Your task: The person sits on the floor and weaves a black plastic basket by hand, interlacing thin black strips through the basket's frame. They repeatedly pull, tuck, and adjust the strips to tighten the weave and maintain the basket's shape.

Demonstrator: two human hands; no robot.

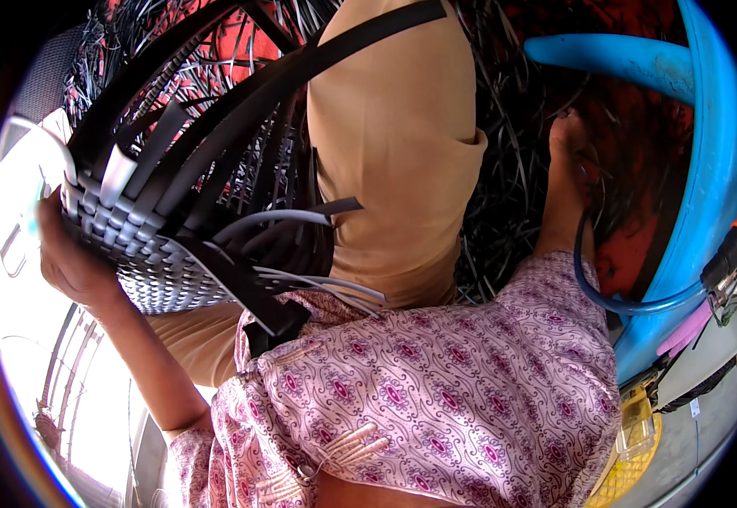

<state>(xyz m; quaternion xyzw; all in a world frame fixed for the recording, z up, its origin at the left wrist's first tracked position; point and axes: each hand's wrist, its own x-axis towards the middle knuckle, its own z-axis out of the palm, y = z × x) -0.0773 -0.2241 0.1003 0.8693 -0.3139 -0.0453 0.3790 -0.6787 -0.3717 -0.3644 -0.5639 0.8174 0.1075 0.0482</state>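
A partly woven basket [157, 271] of flat black plastic strips leans at the left, its weave tight below. Long unwoven strips [250, 102] rise from its edge and arch over toward my knee. My left hand [72, 254] is closed on the basket's left side, with its fingertips partly hidden. My right hand [567, 135] reaches out at the upper right, low among loose black strips [504, 152]. Shadow and blur hide its fingers, so I cannot tell whether it grips a strip.
Beyond my right hand stands a large blue plastic piece [699, 186] with a curved arm. A dark tube [640, 305], an orange-and-black handled tool [733, 245] and a yellow basket [631, 461] are at the right. Cut strips cover a red floor covering [241, 51]. My tan-trousered knee [394, 144] rises in the middle.
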